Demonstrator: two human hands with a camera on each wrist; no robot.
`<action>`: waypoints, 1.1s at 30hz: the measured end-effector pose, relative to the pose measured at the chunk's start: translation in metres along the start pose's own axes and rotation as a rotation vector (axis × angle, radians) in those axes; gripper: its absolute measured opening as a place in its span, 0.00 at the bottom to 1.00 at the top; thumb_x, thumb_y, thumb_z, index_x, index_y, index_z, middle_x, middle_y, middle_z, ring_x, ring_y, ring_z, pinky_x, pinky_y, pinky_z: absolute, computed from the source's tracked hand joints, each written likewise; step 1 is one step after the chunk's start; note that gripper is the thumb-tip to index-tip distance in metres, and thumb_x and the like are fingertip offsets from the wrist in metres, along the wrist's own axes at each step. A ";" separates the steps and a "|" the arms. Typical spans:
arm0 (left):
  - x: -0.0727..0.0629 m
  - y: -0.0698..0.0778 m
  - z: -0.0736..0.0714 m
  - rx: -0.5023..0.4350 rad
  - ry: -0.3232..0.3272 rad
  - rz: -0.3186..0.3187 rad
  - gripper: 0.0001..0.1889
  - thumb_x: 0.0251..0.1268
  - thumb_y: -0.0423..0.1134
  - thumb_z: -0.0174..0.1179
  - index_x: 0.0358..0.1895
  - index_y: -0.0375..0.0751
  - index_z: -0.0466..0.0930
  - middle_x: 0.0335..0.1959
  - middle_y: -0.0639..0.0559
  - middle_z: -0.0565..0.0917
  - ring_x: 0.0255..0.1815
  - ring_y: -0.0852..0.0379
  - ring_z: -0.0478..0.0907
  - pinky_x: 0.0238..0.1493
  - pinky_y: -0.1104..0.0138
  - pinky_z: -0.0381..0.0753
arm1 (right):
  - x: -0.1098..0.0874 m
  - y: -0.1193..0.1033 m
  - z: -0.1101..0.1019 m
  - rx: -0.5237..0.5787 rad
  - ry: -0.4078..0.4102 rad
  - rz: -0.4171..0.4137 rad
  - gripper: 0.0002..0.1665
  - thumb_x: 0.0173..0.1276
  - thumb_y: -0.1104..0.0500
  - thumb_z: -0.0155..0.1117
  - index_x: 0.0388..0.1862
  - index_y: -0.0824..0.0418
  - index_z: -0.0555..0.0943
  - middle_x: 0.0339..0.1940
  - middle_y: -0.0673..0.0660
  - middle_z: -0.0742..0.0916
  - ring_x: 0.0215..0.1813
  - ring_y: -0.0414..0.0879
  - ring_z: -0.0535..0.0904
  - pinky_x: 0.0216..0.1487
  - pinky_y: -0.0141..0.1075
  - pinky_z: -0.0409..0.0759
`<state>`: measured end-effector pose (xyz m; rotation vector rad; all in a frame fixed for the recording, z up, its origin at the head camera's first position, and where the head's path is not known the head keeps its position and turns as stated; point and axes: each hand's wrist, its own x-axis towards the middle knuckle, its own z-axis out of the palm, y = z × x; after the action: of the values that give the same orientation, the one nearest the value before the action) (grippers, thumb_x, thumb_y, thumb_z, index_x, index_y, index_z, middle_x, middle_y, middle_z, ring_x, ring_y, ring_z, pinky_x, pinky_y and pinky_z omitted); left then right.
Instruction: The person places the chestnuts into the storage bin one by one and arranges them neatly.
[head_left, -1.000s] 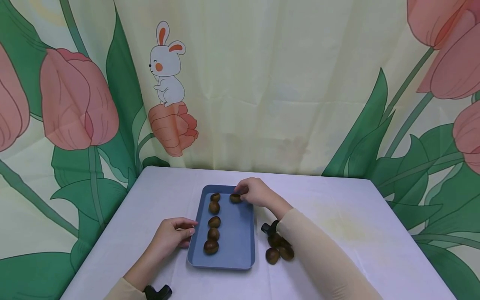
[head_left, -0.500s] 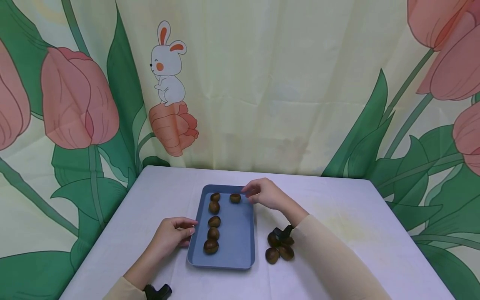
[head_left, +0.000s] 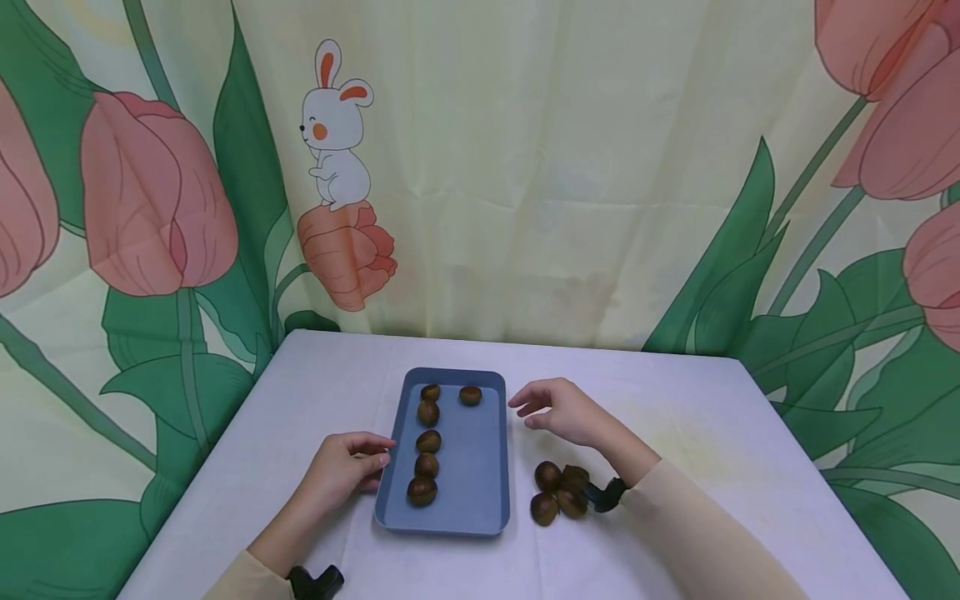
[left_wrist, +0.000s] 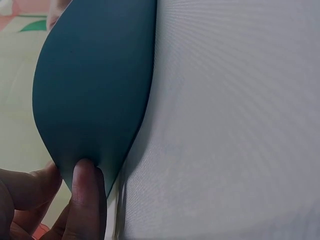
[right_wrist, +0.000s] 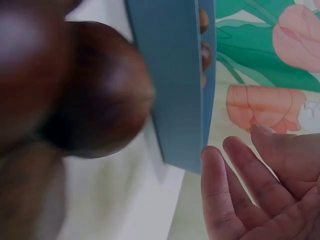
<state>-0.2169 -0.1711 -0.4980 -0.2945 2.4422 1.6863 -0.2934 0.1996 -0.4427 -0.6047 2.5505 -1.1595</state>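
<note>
My left hand (head_left: 341, 473) holds the left side of a blue rectangular tray (head_left: 472, 467). In the left wrist view the thumb (left_wrist: 86, 192) presses the tray's outer wall while a finger lies at its rim. Several brown chestnuts (head_left: 428, 442) form a column along the tray's left half. A single chestnut (head_left: 470, 396) sits near the far right corner. Just off the tray's right edge, my right hand (head_left: 566, 411) hovers with loosely bent fingers and nothing in them. Beneath its wrist lies a small cluster of chestnuts (head_left: 546, 507) on the table, large and blurred in the right wrist view.
A white cloth covers the table (head_left: 697, 467). Behind it hangs a curtain (head_left: 525, 167) printed with tulips, leaves and a rabbit on a carrot. Black wrist mounts (head_left: 315, 583) show on both arms, the right one overlapping the chestnut cluster.
My right hand has let go of the chestnut at the tray's far right and moved right and nearer, off the tray. The left hand and tray have stayed in place.
</note>
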 end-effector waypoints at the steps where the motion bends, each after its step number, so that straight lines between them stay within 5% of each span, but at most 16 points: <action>1: 0.000 0.000 0.000 -0.001 -0.001 0.001 0.11 0.69 0.29 0.71 0.51 0.40 0.93 0.47 0.44 0.90 0.36 0.55 0.86 0.35 0.62 0.93 | -0.003 0.002 0.000 -0.002 -0.006 0.004 0.18 0.71 0.69 0.70 0.58 0.61 0.88 0.56 0.61 0.93 0.59 0.55 0.90 0.61 0.50 0.88; 17: 0.002 -0.004 0.000 -0.047 -0.009 0.026 0.11 0.68 0.26 0.70 0.51 0.38 0.93 0.42 0.44 0.91 0.30 0.55 0.87 0.33 0.63 0.92 | -0.041 0.025 0.011 -0.021 -0.117 0.043 0.17 0.69 0.69 0.71 0.54 0.57 0.90 0.51 0.56 0.94 0.55 0.51 0.90 0.60 0.50 0.89; 23: 0.003 -0.004 0.000 -0.045 -0.010 0.025 0.11 0.68 0.27 0.71 0.51 0.38 0.93 0.44 0.44 0.90 0.31 0.55 0.87 0.33 0.62 0.93 | -0.049 0.030 0.014 -0.013 -0.134 0.052 0.17 0.66 0.69 0.75 0.52 0.57 0.90 0.49 0.54 0.93 0.52 0.49 0.89 0.52 0.40 0.90; 33: 0.003 -0.005 0.001 -0.052 -0.010 0.012 0.11 0.68 0.27 0.71 0.51 0.38 0.93 0.45 0.43 0.90 0.32 0.55 0.87 0.33 0.62 0.93 | -0.057 0.032 0.013 -0.176 -0.149 -0.007 0.20 0.62 0.66 0.80 0.51 0.51 0.90 0.45 0.44 0.92 0.47 0.41 0.84 0.52 0.37 0.85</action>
<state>-0.2184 -0.1720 -0.5031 -0.2783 2.4005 1.7541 -0.2466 0.2370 -0.4711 -0.7122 2.5397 -0.8630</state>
